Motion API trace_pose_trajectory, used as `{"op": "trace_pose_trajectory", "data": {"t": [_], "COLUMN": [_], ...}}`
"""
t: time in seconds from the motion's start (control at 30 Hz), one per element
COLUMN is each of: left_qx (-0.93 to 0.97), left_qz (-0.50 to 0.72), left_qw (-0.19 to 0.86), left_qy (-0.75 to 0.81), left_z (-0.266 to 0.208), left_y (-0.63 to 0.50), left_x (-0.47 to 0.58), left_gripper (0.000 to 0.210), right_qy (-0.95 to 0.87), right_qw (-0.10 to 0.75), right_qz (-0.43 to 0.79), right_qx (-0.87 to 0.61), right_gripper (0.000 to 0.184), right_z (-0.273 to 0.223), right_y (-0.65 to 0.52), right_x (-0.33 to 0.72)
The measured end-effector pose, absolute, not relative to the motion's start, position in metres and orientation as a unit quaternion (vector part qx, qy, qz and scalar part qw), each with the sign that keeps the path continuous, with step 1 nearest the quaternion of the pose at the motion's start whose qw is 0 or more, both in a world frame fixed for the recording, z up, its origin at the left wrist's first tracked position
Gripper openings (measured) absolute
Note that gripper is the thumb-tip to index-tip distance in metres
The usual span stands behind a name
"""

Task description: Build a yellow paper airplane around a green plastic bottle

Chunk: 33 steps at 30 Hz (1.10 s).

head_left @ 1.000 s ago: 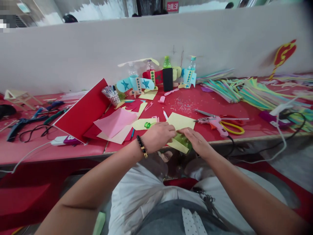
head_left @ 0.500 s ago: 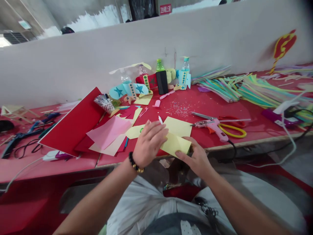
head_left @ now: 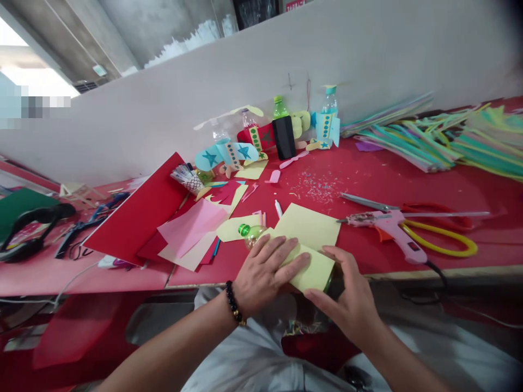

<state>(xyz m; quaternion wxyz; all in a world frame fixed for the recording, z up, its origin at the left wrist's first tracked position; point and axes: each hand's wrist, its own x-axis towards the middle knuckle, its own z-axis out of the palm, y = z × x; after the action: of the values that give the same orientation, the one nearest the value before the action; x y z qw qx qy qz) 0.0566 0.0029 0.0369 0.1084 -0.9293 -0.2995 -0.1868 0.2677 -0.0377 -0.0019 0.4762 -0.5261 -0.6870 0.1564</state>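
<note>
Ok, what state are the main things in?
Bottle: capped, lying sideways
Yellow paper: bent over the bottle
Left hand: open, resting on the paper
Right hand: curved around the bottle's end
Glue gun: on its side, glue stick protruding
Scissors: partly covered, blade opening unclear
Black slab: standing on end
Pen cup: holding pens

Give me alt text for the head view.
A person's left hand lies flat on yellow paper over a green-capped bottle on its side, while the right hand holds the end away from the cap. On the red table, a pink glue gun and scissors lie to the right; decorated bottles stand behind.
</note>
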Motion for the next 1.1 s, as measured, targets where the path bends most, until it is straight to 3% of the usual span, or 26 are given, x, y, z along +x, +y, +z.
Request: {"op": "trace_pose_trajectory", "data": {"t": [0.53,0.73,0.87,1.0,1.1], "left_qx": [-0.945,-0.946,-0.95,-0.959,-0.967], "left_qz": [-0.156,-0.138,-0.105,-0.073,-0.046], "left_qw": [0.062,0.042,0.014,-0.007,-0.013], "left_qy": [-0.281,-0.291,-0.294,-0.273,-0.251], "left_z": [0.051,0.057,0.061,0.069,0.076], "left_y": [0.018,0.018,0.021,0.024,0.026], "left_x": [0.047,0.049,0.051,0.052,0.053], "left_gripper": [0.039,0.04,0.042,0.037,0.037], "right_qy": [-0.765,-0.77,-0.768,-0.784,-0.762], "right_qw": [0.47,0.45,0.437,0.43,0.45], "right_qz": [0.166,0.147,0.132,0.142,0.127], "right_qx": [-0.409,-0.428,-0.448,-0.425,-0.447], "right_gripper": [0.053,0.071,0.07,0.08,0.061], "right_z": [-0.005,-0.003,-0.003,0.0,0.003], "right_y": [-0.04,-0.047,-0.054,-0.051,-0.041], "right_x": [0.276,0.272,0.269,0.278,0.292]}}
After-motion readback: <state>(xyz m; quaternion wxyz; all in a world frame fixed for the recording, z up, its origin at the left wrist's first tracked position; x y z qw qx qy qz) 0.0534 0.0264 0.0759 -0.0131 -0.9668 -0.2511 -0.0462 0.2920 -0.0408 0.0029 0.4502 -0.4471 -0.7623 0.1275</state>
